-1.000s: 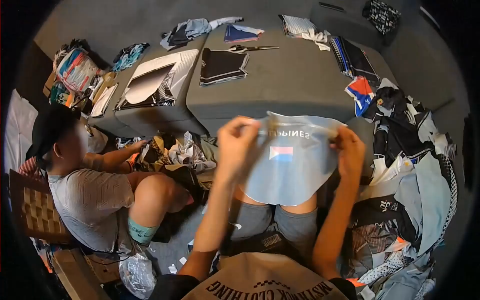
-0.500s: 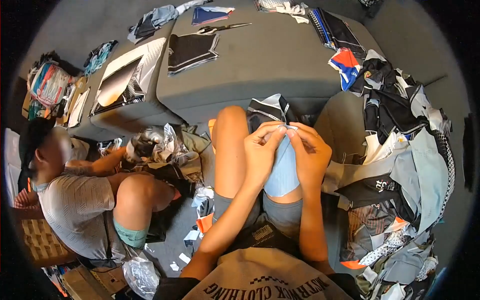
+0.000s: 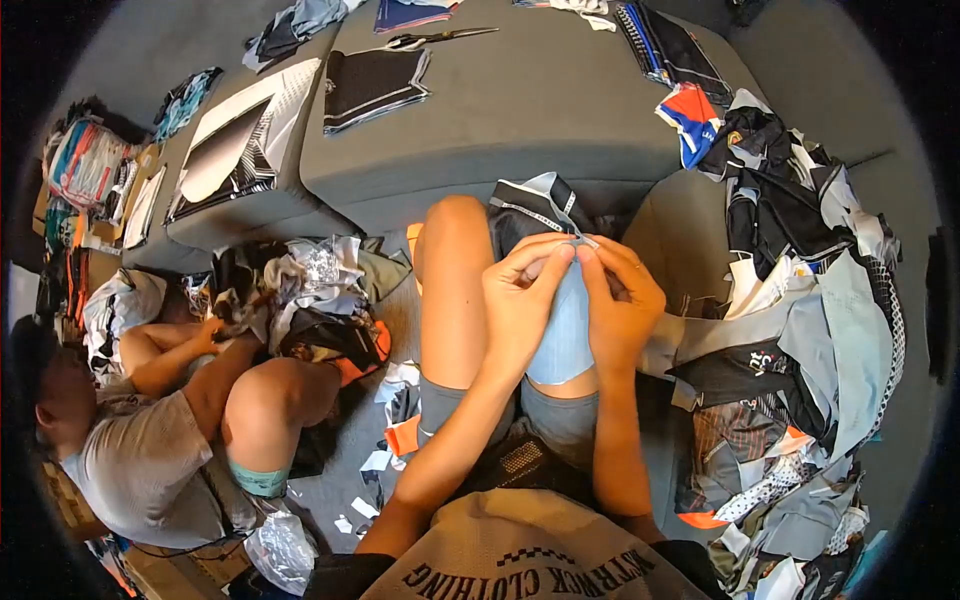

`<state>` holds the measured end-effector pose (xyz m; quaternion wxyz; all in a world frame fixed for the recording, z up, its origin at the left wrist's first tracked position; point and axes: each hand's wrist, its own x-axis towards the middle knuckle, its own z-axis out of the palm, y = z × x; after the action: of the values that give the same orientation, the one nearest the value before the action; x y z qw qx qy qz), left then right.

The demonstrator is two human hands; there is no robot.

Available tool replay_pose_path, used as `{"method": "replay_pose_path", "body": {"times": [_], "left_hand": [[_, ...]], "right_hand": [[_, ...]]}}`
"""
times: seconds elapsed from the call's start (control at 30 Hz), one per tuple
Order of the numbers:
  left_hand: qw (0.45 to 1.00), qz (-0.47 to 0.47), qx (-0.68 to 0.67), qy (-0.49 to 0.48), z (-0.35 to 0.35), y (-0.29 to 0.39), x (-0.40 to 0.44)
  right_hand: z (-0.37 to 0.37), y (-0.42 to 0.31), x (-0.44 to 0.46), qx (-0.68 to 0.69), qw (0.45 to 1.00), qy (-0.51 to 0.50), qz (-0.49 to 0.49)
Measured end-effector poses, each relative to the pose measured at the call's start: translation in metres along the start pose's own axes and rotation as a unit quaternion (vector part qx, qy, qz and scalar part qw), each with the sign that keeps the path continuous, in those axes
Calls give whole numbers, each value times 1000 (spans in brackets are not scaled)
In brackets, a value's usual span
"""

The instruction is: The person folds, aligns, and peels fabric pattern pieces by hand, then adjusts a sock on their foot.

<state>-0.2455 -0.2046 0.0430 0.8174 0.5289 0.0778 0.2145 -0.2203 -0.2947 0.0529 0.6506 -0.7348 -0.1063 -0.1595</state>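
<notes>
Over my lap, my left hand [image 3: 525,285] and my right hand [image 3: 622,295] meet with thumbs and fingertips pinched together. Between them is the edge of a fabric piece [image 3: 562,345], light blue where it hangs over my thigh. Beyond my fingertips a black part with a white-trimmed edge [image 3: 530,205] drapes over my knee; it appears to belong to the same piece. Both hands are closed on the fabric at nearly the same spot. My fingers hide the exact point they pinch.
Scissors [image 3: 440,38] and a folded black cloth stack [image 3: 375,88] lie on the grey sofa [image 3: 500,110]. Fabric scraps [image 3: 770,370] pile up at my right. A co-worker [image 3: 150,440] sits at the left beside a cloth heap [image 3: 310,285]. Clear plastic [image 3: 280,550] lies on the floor.
My hands stay pinched on the fabric with only a slight shift. The co-worker at the left has leaned further left and down. The view has tilted a little.
</notes>
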Motion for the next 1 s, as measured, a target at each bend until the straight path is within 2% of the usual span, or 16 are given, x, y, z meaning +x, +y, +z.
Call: {"method": "replay_pose_path", "body": {"times": [0.33, 0.47, 0.63, 1.0], "left_hand": [[996, -56, 3, 66, 1, 6, -2], [999, 13, 5, 46, 7, 4, -3], [998, -22, 15, 54, 4, 5, -3], [999, 3, 42, 27, 7, 4, -5]], "right_hand": [[-5, -4, 5, -20, 1000, 9, -19], [1, -4, 1, -35, 997, 1, -65], [-2, -7, 2, -40, 998, 6, -51], [1, -5, 0, -65, 995, -11, -79]]}}
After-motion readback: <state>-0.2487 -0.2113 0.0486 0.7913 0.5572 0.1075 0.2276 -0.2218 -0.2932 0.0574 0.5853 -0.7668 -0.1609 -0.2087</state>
